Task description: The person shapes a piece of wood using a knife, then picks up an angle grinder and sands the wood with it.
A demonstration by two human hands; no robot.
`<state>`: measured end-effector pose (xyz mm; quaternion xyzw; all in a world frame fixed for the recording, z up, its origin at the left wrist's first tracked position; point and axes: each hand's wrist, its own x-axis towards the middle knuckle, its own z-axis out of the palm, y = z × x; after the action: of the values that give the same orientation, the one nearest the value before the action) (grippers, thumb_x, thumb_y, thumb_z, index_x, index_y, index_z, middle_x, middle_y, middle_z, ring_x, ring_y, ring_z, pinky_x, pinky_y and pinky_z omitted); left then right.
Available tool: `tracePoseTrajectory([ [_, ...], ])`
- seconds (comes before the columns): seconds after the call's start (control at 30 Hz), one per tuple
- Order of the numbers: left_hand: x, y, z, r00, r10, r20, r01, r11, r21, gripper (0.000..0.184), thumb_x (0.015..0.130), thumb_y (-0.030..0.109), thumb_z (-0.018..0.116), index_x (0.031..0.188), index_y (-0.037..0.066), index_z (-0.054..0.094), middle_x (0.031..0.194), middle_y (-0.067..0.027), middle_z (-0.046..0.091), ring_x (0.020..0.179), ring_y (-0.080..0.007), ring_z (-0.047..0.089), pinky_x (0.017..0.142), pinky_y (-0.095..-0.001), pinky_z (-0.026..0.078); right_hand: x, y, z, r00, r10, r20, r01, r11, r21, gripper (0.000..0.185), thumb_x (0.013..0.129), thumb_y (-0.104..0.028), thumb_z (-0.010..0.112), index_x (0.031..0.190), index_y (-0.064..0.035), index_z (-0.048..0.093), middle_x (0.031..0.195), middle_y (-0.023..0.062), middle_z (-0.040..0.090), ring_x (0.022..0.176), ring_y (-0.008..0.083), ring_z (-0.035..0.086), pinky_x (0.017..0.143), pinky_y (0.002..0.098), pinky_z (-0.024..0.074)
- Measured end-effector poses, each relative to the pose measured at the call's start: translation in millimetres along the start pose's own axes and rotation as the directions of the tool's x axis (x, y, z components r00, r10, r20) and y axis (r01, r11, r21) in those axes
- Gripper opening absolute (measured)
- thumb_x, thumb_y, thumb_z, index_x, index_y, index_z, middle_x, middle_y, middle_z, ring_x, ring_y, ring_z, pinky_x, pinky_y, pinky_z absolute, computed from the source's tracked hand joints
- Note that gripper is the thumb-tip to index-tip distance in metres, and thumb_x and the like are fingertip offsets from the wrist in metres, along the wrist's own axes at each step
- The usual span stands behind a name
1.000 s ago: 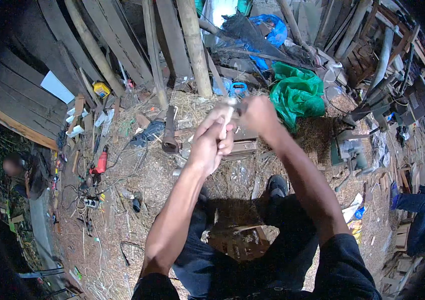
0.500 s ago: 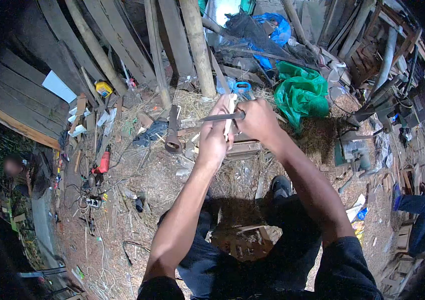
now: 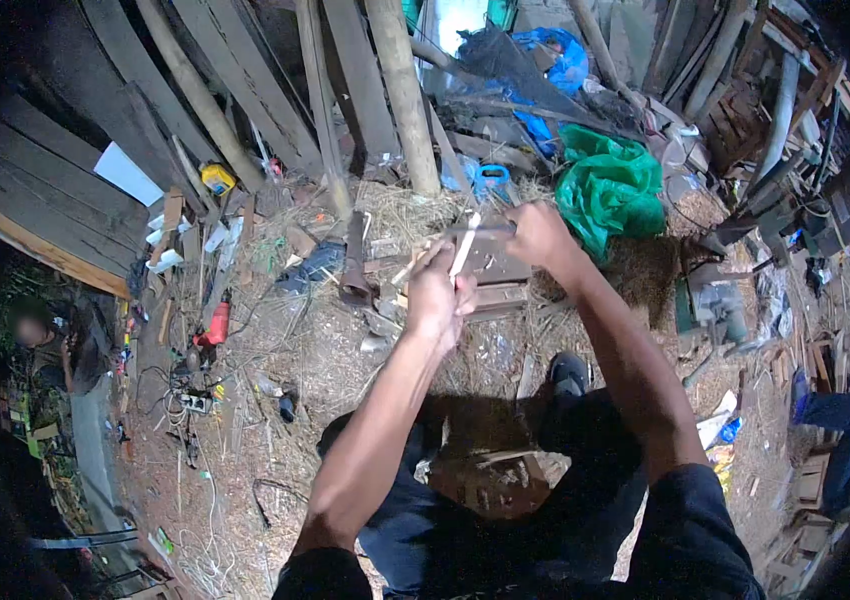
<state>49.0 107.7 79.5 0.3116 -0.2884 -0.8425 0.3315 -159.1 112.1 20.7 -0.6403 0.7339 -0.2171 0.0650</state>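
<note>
My left hand (image 3: 432,303) is closed around a pale, narrow piece of wood (image 3: 466,244), which stands up past the fingers at a slant. In my right hand (image 3: 543,236) is a dark, narrow tool that looks like a file (image 3: 493,231). It lies across the upper part of the wood, pointing left, and motion blurs its blade. Both hands are held out in front of me, above the littered ground. Beneath them is a low wooden block (image 3: 495,297). A rusty handsaw-like metal piece (image 3: 355,262) lies left of my left hand.
A green plastic sheet (image 3: 610,190) lies beyond my right hand. Wooden posts (image 3: 400,95) and planks lean at the back. A red power drill (image 3: 216,322) and cables are on the left. A bench vise (image 3: 710,300) stands right. Another person sits at each side.
My right hand has moved slightly up and right, drawing the tool rightward across the wood. The wood leans more to the right, and the camera view has shifted slightly.
</note>
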Motion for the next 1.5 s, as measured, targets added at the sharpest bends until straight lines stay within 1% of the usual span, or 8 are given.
tracePoseTrajectory([
  [0.1,20.0,-2.9,-19.0,0.978,0.094,0.185,-0.083,0.994,-0.065,0.017,0.102,0.017,0.037,0.110,0.010,0.050,0.065,-0.0007,0.048,0.052,-0.0063,0.044,0.042,-0.0194,0.031,-4.5,-13.5,-7.0,0.998,-0.012,-0.054,0.017,0.996,0.090,0.029,0.074,-0.031,0.069,0.081,-0.0021,0.069,0.071,0.0214,0.065,0.069,0.0405,0.064,0.067,0.0453,0.0536],
  [0.2,35.8,8.0,-15.0,0.983,0.182,-0.011,-0.173,0.950,0.261,0.017,0.101,0.020,0.040,0.112,0.010,0.050,0.072,-0.0029,0.057,0.056,-0.0075,0.048,0.045,-0.0202,0.035,-10.0,-29.1,-17.5,0.998,0.017,-0.062,0.003,0.951,0.309,0.026,0.076,-0.026,0.067,0.082,-0.0011,0.068,0.069,0.0206,0.065,0.064,0.0401,0.063,0.060,0.0443,0.0505],
  [0.47,48.5,28.7,-19.3,0.930,0.365,-0.043,-0.355,0.922,0.153,0.017,0.091,0.009,0.059,0.107,0.002,0.055,0.095,-0.0078,0.064,0.084,-0.0185,0.064,0.073,-0.0326,0.052,-0.9,-33.2,-11.0,0.876,0.483,0.001,-0.233,0.420,0.877,0.031,0.090,-0.027,0.063,0.066,-0.0104,0.054,0.057,-0.0068,0.046,0.049,0.0044,0.037,0.045,0.0251,0.0265],
  [0.9,21.2,37.3,-20.1,0.949,0.315,-0.018,-0.315,0.949,0.021,0.010,0.090,0.013,0.064,0.096,0.005,0.063,0.086,-0.0020,0.064,0.076,-0.0092,0.058,0.066,-0.0249,0.049,-22.5,-78.5,-21.9,0.972,0.231,0.050,-0.097,0.197,0.976,0.025,0.090,-0.031,0.067,0.082,-0.0078,0.065,0.061,-0.0075,0.050,0.050,0.0022,0.041,0.045,0.0220,0.0296],
  [1.1,24.7,40.5,-27.6,0.894,0.447,0.020,-0.418,0.818,0.396,0.019,0.091,0.014,0.062,0.103,-0.001,0.065,0.081,0.0002,0.064,0.071,-0.0053,0.057,0.065,-0.0228,0.047,-19.3,-74.4,-17.9,0.848,0.360,0.389,-0.420,0.009,0.907,0.019,0.092,-0.024,0.060,0.088,-0.0060,0.057,0.062,-0.0048,0.043,0.046,0.0051,0.034,0.042,0.0225,0.0256],
  [1.2,33.2,35.1,-45.6,0.836,0.537,0.113,-0.469,0.592,0.655,0.026,0.091,0.016,0.063,0.112,0.001,0.065,0.089,-0.0014,0.067,0.073,-0.0030,0.057,0.063,-0.0198,0.045,-17.9,-44.2,12.1,0.767,0.452,0.455,-0.572,0.161,0.804,0.016,0.092,-0.022,0.058,0.090,-0.0070,0.056,0.064,-0.0056,0.040,0.047,0.0047,0.031,0.042,0.0220,0.0241],
  [1.33,45.2,20.3,-92.0,0.916,0.400,0.026,-0.295,0.629,0.719,0.023,0.093,0.014,0.060,0.109,-0.001,0.064,0.087,-0.0005,0.067,0.070,-0.0041,0.058,0.057,-0.0215,0.046,-26.1,11.4,78.4,0.981,0.184,-0.058,-0.173,0.972,0.162,0.022,0.084,-0.019,0.059,0.086,0.0023,0.062,0.072,0.0222,0.062,0.059,0.0371,0.061,0.054,0.0432,0.0479],
  [1.5,74.1,-14.9,-141.6,0.926,0.343,-0.160,-0.093,0.615,0.783,0.019,0.090,0.013,0.053,0.105,0.001,0.050,0.081,-0.0174,0.066,0.071,-0.0296,0.068,0.065,-0.0405,0.051,-1.9,18.7,148.6,0.991,0.104,0.079,-0.110,0.991,0.074,0.024,0.079,-0.018,0.064,0.086,0.0047,0.062,0.083,0.0285,0.063,0.083,0.0449,0.062,0.072,0.0472,0.0499],
])
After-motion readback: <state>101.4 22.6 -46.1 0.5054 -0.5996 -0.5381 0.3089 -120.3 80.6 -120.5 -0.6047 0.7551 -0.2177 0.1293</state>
